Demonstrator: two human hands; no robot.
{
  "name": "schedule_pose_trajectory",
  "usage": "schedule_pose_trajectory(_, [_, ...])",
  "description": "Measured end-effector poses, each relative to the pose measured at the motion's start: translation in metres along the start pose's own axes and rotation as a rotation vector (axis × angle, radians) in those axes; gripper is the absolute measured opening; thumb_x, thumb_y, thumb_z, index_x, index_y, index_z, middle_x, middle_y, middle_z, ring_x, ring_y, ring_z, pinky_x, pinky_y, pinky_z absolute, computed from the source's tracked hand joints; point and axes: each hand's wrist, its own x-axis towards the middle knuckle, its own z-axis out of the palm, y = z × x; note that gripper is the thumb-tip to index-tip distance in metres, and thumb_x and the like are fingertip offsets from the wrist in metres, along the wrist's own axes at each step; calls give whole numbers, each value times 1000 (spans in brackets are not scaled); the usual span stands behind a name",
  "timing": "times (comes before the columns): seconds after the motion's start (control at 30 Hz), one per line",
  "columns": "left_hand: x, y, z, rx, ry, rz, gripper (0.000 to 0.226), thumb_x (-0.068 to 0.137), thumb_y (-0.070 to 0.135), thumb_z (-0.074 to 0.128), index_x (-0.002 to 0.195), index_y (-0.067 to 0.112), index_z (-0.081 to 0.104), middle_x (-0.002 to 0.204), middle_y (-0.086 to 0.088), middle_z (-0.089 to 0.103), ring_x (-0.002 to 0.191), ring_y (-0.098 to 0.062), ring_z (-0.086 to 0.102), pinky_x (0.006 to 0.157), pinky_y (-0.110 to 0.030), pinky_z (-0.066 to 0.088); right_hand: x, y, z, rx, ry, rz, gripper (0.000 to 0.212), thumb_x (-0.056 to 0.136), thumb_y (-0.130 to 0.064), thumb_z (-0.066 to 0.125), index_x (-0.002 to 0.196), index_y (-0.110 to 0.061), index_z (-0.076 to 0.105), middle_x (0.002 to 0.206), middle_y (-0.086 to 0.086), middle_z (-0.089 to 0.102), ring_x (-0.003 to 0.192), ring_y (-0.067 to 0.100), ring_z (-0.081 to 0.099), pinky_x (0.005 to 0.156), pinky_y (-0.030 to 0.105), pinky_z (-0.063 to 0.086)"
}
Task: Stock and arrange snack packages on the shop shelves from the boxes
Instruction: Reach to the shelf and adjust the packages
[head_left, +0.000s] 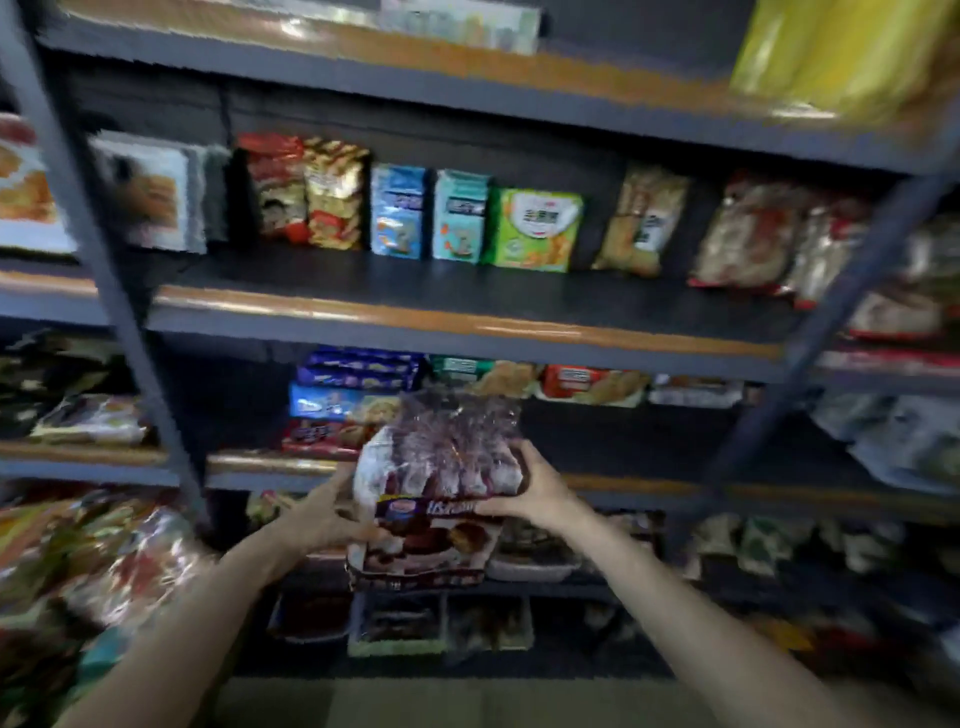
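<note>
Hands: both grip one load; my left hand is curled round its left edge, my right hand clamps the right side with fingers wrapped over the front.
Shelving unit: the biggest hazard I see; the load hangs in front of the lower shelf lip, and its tall top could catch the edge of the shelf above and tip back toward me.
Purple snack pack: held upright between the hands, off any surface; the slick wrap may slide through my grip.
Lower tray: seems to be a second pack under the first, though blur leaves me unsure; it could drop free.
Blue biscuit stack: just behind and left; a careless push could topple it.
</note>
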Motion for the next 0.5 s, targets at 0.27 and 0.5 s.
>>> schedule_pose_trajectory(0.27, [70, 117, 185, 232, -99, 221, 47, 82, 8, 70, 120, 13, 43, 107, -5, 58, 95, -16, 57, 75, -18, 47, -102, 118, -166, -9, 489, 75, 86, 73, -26, 79, 143, -10, 31, 129, -7, 46, 130, 19, 40, 95, 26, 38])
schedule_pose_trajectory(0.5, [122, 194, 364, 312, -22, 284, 16, 92, 11, 56, 107, 12, 52, 97, -6, 64, 97, -23, 61, 77, -30, 49, -209, 228, -343, -111, 795, 146, 52, 73, -17, 80, 110, -23, 45, 103, -2, 57, 107, 21, 56, 78, 26, 40])
